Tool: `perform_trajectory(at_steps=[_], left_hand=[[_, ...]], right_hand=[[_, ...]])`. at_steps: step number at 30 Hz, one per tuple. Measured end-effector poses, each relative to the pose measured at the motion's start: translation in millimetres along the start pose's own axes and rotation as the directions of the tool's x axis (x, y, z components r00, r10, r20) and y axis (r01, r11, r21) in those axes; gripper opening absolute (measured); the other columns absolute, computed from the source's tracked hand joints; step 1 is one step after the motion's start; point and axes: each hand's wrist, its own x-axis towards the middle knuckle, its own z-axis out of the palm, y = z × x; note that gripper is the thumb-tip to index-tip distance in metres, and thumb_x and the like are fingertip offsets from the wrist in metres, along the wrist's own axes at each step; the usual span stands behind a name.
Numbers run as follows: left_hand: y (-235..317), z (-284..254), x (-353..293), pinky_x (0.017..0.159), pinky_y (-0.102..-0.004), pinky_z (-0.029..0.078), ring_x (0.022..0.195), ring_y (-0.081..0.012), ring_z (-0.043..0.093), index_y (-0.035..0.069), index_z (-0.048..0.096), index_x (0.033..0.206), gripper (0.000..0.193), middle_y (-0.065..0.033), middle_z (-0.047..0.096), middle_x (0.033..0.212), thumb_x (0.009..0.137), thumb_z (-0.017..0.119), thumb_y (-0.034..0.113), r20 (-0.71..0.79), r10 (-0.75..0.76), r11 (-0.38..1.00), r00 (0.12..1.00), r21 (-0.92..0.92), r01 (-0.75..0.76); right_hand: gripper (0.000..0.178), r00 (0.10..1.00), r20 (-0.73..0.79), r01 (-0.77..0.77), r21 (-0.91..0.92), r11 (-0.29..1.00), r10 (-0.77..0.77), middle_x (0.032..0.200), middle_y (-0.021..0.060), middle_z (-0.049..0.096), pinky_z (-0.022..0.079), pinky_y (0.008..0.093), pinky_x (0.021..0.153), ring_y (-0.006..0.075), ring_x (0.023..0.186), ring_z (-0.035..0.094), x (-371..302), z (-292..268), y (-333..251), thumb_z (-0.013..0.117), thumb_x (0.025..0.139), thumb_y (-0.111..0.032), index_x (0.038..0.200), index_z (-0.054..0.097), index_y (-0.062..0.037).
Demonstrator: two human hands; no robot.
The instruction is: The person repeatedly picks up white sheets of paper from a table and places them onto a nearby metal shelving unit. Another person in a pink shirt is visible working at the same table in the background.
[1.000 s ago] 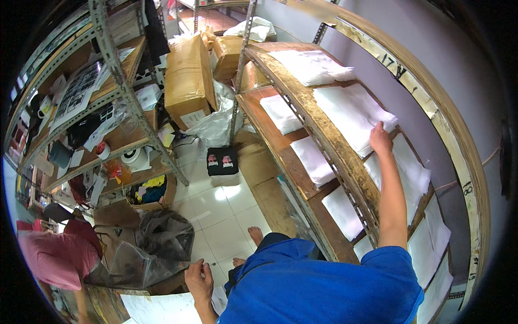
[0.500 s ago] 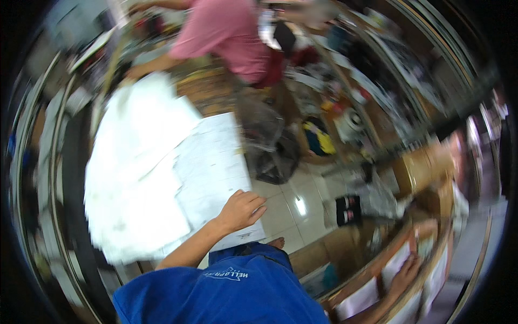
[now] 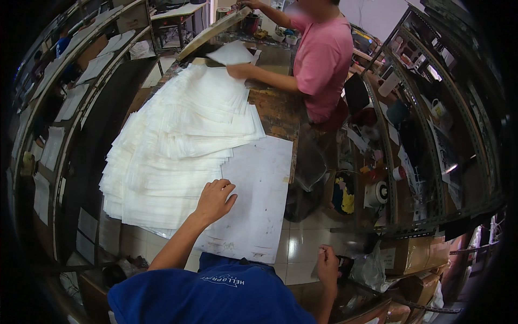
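Observation:
My left hand rests palm down where the spread of thin white sheets meets a pale flat board. Its fingers are loosely bent with the thumb apart, and nothing shows in its grasp. Off the board's right side, my right hand is raised over the floor, fingers curled together and no object visible in them. The sheets overlap in a fanned pile across the table. Beyond them, a person in a pink shirt has one hand on a white sheet and the other at a raised frame.
Metal shelving with tools and containers lines the right side. Cardboard boxes and a clear plastic bag sit at the lower right. On the left, racks hold flat sheets. A dark bag is beside the table.
My right hand has come away from the box of white papers at the lower right and moved toward the table. The view has swung right. My left hand now lies against the sheet pile.

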Motion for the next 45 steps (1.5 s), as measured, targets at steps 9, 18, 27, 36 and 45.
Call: perform_trajectory(at_steps=[9,18,27,36,45], left_hand=[[-13,-10,44,0.087,-0.0428,0.041,0.105,-0.0308,0.051,0.006,0.056,0.120,0.048,-0.0137,0.053,0.116,0.074,0.070,0.010,-0.356,0.083,0.971,0.931,0.240,0.006],[-105,29,99,0.095,-0.0457,0.039,0.113,-0.0308,0.049,0.005,0.056,0.119,0.044,-0.0137,0.054,0.121,0.076,0.060,0.011,-0.068,0.165,0.837,0.984,0.538,-0.103],[-168,83,125,0.078,-0.0480,0.040,0.088,-0.0332,0.054,0.005,0.062,0.082,0.007,-0.0148,0.058,0.087,0.079,0.056,0.008,0.085,0.164,0.880,0.983,0.438,-0.185],[77,126,57,0.062,-0.0444,0.039,0.070,-0.0319,0.055,0.002,0.062,0.088,0.010,-0.0118,0.055,0.071,0.083,0.060,0.009,0.149,0.630,0.776,0.762,-0.100,-0.622],[246,138,0,0.063,-0.0405,0.039,0.067,-0.0287,0.056,0.000,0.065,0.099,0.023,-0.0116,0.056,0.072,0.077,0.065,0.008,0.217,0.815,0.572,0.538,-0.458,-0.681]], right_hand=[[0.022,0.999,-0.007,-0.054,-0.002,0.999,0.054,0.069,0.0083,0.055,0.044,0.0299,0.062,0.0141,0.063,0.051,-15,10,10,0.053,0.093,-0.018,0.102,0.059,0.0012],[0.022,0.996,0.011,-0.092,-0.022,0.996,0.092,0.076,0.0128,0.062,0.047,0.0320,0.065,0.0194,0.068,0.058,-34,25,14,0.055,0.092,-0.018,0.106,0.060,-0.0012],[0.028,1.000,0.002,-0.025,-0.012,1.000,0.025,0.091,0.0184,0.064,0.048,0.0415,0.075,0.0328,0.083,0.063,-26,27,29,0.052,0.093,-0.026,0.111,0.057,-0.0058],[0.053,0.998,-0.029,0.059,0.338,0.939,-0.052,0.080,0.0159,0.060,0.045,0.0386,0.068,0.0258,0.071,0.058,3,22,0,0.048,0.098,-0.032,0.142,0.033,-0.0067],[0.021,0.949,-0.312,0.028,0.188,0.982,0.033,0.087,0.0188,0.065,0.048,0.0434,0.073,0.0372,0.083,0.062,-2,-30,43,0.049,0.092,-0.020,0.098,0.059,-0.0024]])
